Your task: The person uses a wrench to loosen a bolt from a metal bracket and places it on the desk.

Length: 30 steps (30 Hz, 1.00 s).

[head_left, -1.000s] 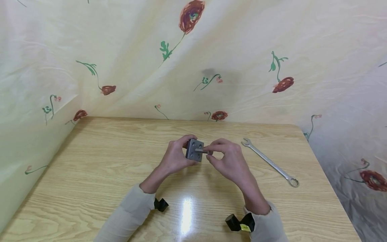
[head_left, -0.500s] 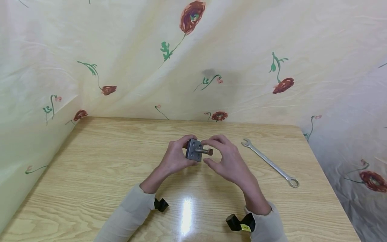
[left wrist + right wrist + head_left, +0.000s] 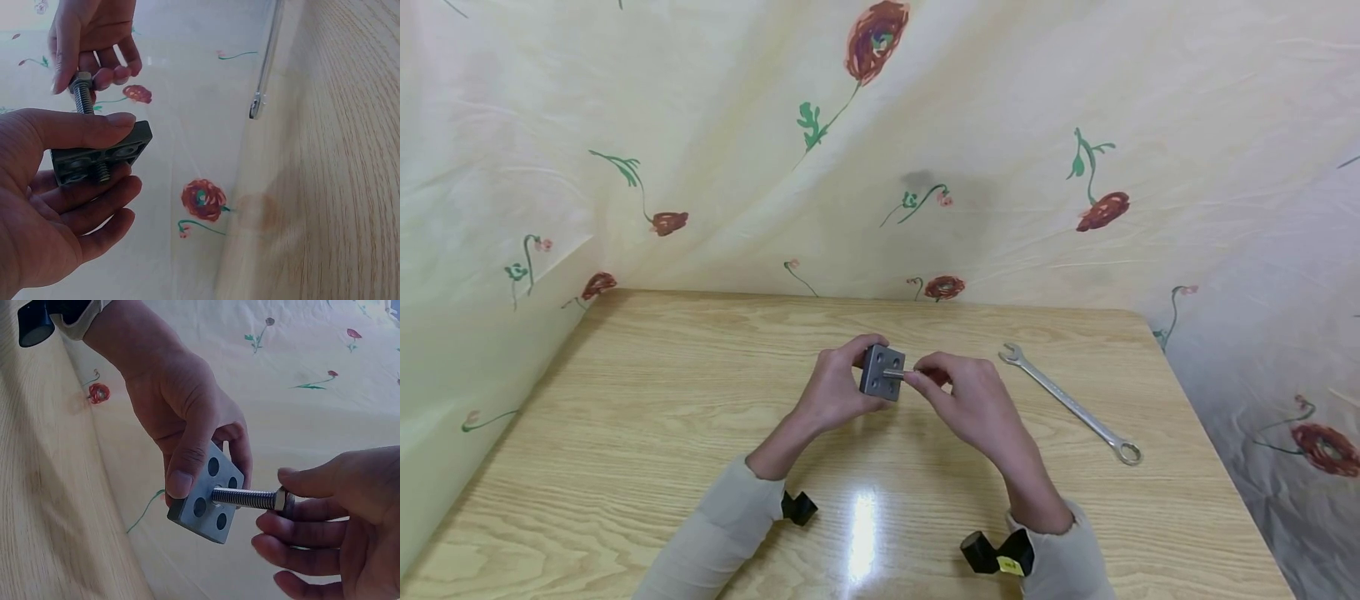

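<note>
My left hand (image 3: 838, 387) grips a small square grey metal plate (image 3: 200, 506) by its edges, thumb on one side and fingers on the other. Round holes surround the plate's middle one. Through that middle hole runs a hex-head bolt (image 3: 245, 498), most of its threaded shank standing out toward the right. In the left wrist view the bolt's threaded tip (image 3: 101, 173) pokes out of the far face. My right hand (image 3: 973, 404) pinches the bolt's head (image 3: 284, 502) between thumb and index finger; the head is mostly hidden in the head view.
A combination wrench (image 3: 1067, 400) lies slantwise on the wooden table (image 3: 662, 400), right of my right hand. Flower-patterned cloth (image 3: 737, 167) hangs behind the table and along its sides. Each sleeve carries a black wrist camera (image 3: 996, 552).
My right fingers came off the bolt's head and spread apart half a second ago, and now they pinch it again. My left hand and the plate stay in place.
</note>
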Motion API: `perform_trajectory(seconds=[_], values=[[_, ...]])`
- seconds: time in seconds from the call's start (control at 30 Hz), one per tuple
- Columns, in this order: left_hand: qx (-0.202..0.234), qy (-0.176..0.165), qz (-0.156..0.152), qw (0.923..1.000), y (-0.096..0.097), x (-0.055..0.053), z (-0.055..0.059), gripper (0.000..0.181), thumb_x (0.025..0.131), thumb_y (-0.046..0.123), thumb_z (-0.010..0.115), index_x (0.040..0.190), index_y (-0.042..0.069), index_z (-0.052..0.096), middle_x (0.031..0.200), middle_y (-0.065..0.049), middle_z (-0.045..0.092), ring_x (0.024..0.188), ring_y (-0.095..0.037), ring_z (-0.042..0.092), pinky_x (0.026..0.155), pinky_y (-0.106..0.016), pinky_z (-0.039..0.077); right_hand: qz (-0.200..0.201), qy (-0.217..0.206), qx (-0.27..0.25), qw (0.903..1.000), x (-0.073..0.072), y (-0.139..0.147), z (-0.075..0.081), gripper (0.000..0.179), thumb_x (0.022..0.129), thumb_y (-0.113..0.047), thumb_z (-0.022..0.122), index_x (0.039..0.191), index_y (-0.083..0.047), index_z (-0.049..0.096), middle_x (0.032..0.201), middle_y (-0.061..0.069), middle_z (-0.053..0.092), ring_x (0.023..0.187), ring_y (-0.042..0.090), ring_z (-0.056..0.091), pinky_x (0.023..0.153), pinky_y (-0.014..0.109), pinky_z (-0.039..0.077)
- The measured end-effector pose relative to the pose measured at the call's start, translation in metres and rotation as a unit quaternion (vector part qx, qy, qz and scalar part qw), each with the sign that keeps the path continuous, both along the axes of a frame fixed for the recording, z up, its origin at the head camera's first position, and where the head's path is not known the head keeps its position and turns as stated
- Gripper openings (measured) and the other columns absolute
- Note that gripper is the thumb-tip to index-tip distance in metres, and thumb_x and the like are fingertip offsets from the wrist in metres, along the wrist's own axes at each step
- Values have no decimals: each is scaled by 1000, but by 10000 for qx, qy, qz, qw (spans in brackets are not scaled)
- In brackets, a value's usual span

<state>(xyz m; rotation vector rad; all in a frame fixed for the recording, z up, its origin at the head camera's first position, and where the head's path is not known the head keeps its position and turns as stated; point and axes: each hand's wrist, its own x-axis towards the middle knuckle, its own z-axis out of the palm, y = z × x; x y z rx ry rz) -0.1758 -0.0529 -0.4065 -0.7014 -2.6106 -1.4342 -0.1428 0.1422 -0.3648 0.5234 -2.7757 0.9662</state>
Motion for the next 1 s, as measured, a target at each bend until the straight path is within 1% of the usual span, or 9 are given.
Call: perform_trajectory(seconds=[0.13,0.27,0.47,0.57,0.67,0.77,0.83,0.9,1.0], values=[[20,-37,2,10000,0,0,0,72,59,0,88,124,6,58,105,-15,73,88,-26,69,81,-47,56,193,425,-128,9988,1,0,-1,15,85,-17,73,98,-10,74,88,2,74,78,14,67,66,24,47],[55,-61,-26,10000,0,-1,-1,72,59,-1,88,124,4,58,105,-16,73,89,-27,70,82,-49,56,310,813,-170,9961,1,0,-2,16,78,-6,77,93,-10,77,89,4,72,78,15,66,67,26,49],[-4,-48,-71,10000,0,0,0,73,59,1,88,125,3,57,104,-16,73,89,-26,70,82,-48,55,493,1097,-352,9921,1,-2,-3,21,71,11,74,83,-6,78,88,6,69,77,15,65,65,25,53],[-16,-61,-58,10000,0,-1,-1,73,59,1,88,125,3,57,104,-15,73,89,-26,70,82,-48,55,581,1174,-359,9907,1,-2,-3,23,70,14,73,82,-5,78,89,7,68,79,16,65,65,26,54],[3,-50,-49,10000,0,-1,-1,73,59,1,88,124,4,57,104,-15,73,89,-26,69,82,-47,55,607,1039,-307,9923,2,-2,-2,25,71,9,76,91,-5,77,95,8,67,83,18,65,69,29,54],[58,-18,-35,10000,0,-1,-1,72,59,1,89,124,5,58,105,-15,73,88,-26,69,82,-48,56,441,641,-235,9967,3,0,0,34,76,-8,81,108,-7,71,106,8,66,93,21,65,77,35,54],[95,-14,-19,10000,0,0,-1,72,58,1,89,123,6,58,105,-15,72,88,-26,69,82,-49,56,217,287,-153,9992,3,1,2,43,80,-22,79,118,-8,66,111,9,66,98,23,64,80,39,53],[89,-12,5,10000,0,0,-1,72,58,0,89,123,6,58,105,-15,72,88,-26,69,82,-49,55,-12,-116,-79,9999,2,2,2,43,86,-33,71,122,-10,63,107,8,68,93,21,64,75,36,52],[56,0,16,10000,0,0,-1,72,58,0,89,123,6,58,103,-14,73,88,-25,69,82,-48,55,-200,-560,47,9982,1,2,2,37,94,-40,59,116,-11,65,90,7,71,74,15,61,62,30,47]])
